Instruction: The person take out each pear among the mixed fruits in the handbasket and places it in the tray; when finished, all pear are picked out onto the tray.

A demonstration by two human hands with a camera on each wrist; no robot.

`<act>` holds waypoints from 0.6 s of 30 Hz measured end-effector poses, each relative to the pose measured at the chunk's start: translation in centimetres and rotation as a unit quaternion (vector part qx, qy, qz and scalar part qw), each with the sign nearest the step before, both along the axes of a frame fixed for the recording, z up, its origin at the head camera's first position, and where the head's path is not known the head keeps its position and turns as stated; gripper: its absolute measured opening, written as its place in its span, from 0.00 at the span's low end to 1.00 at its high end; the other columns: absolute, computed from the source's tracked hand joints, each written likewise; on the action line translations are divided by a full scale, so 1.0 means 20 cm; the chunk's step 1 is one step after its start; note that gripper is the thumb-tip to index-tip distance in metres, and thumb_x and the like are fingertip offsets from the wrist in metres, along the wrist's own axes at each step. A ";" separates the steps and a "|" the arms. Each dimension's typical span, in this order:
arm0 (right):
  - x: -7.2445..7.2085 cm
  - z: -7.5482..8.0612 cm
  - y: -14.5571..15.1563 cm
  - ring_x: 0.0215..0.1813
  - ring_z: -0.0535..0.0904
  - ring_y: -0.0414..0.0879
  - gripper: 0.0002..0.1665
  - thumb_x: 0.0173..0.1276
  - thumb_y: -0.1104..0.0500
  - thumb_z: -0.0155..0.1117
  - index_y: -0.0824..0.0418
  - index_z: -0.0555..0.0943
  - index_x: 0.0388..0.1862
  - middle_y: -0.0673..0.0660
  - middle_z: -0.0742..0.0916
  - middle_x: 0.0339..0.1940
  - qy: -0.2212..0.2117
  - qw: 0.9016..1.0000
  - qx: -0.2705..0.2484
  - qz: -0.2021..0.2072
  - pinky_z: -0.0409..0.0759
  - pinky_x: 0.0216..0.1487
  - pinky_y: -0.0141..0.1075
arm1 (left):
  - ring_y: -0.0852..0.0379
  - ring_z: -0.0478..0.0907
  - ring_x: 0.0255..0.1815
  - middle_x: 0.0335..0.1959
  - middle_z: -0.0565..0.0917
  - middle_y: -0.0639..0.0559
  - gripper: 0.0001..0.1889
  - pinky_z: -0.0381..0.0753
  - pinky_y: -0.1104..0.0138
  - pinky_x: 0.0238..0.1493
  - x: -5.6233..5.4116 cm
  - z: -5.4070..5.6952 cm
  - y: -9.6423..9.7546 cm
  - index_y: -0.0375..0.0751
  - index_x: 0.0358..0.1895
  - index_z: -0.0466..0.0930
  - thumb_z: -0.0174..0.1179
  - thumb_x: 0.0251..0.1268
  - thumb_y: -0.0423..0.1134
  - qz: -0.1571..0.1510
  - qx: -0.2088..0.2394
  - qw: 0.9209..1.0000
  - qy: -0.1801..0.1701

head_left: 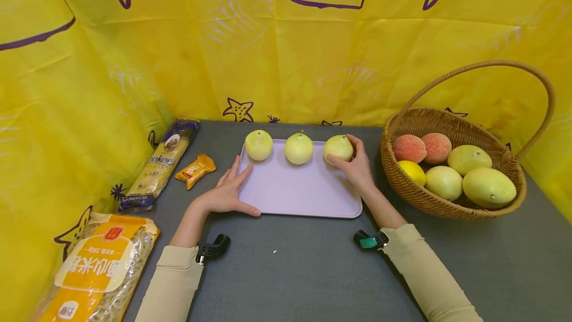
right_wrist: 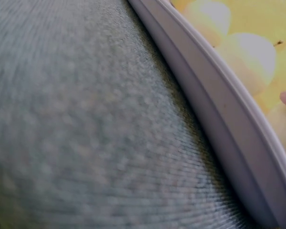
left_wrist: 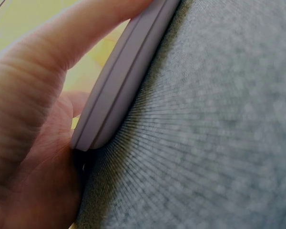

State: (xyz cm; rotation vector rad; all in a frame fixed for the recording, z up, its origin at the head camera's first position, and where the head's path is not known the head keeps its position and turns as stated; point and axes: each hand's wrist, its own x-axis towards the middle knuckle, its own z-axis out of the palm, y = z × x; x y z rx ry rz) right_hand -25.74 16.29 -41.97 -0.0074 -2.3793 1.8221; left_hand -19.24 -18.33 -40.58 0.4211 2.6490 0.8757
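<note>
A shallow pale-lilac tray [head_left: 295, 188] lies on the grey tabletop. Along its far side sit a pear [head_left: 258, 145] at the left, round and yellow-green, and a like pear [head_left: 299, 148] with a short stem in the middle. My right hand [head_left: 357, 165] grips the third pear [head_left: 338, 147] at the tray's far right, thumb in front and fingers round its right side. At the front left corner, my left hand [head_left: 225, 193] rests against the tray with fingers spread and thumb along the front edge. The left wrist view has that hand [left_wrist: 43, 124] close around the tray's corner [left_wrist: 105, 114].
On the right stands a wicker basket [head_left: 447, 210] with a tall handle, holding peaches [head_left: 409, 148], a yellow fruit [head_left: 412, 173] and several green fruits [head_left: 489, 188]. Leftward lie a noodle packet [head_left: 158, 165], a small orange packet [head_left: 195, 171] and a large orange-and-clear bag [head_left: 96, 267]. A yellow patterned cloth [head_left: 286, 63] hangs behind.
</note>
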 end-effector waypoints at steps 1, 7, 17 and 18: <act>0.00 0.00 0.00 0.68 0.67 0.49 0.49 0.56 0.58 0.76 0.58 0.61 0.73 0.58 0.70 0.70 0.005 1.000 -0.005 -0.003 0.65 0.68 0.43 | 0.25 0.28 0.74 0.77 0.21 0.39 0.68 0.34 0.33 0.67 0.00 0.00 0.00 0.43 0.79 0.39 0.75 0.38 0.64 -0.001 -0.001 1.000 0.001; 0.02 0.01 -0.02 0.70 0.64 0.47 0.44 0.57 0.59 0.76 0.59 0.64 0.70 0.58 0.70 0.68 0.051 0.997 -0.029 -0.041 0.63 0.70 0.39 | 0.33 0.24 0.76 0.76 0.22 0.35 0.73 0.28 0.40 0.71 0.00 0.00 0.00 0.34 0.77 0.30 0.74 0.39 0.66 -0.020 -0.008 1.000 0.014; 0.09 0.10 -0.06 0.70 0.63 0.47 0.39 0.58 0.60 0.75 0.59 0.69 0.67 0.56 0.69 0.69 0.196 0.978 0.048 -0.044 0.65 0.67 0.52 | 0.42 0.25 0.77 0.77 0.25 0.35 0.74 0.29 0.46 0.73 -0.03 -0.01 -0.04 0.30 0.75 0.24 0.73 0.42 0.64 -0.017 -0.020 1.000 -0.005; 0.10 0.12 -0.06 0.71 0.62 0.45 0.38 0.59 0.60 0.74 0.59 0.69 0.67 0.56 0.69 0.69 0.204 0.977 0.041 -0.040 0.64 0.67 0.52 | 0.42 0.25 0.77 0.77 0.25 0.35 0.74 0.29 0.46 0.73 -0.03 -0.02 -0.04 0.30 0.75 0.24 0.73 0.43 0.64 -0.016 -0.018 1.000 -0.006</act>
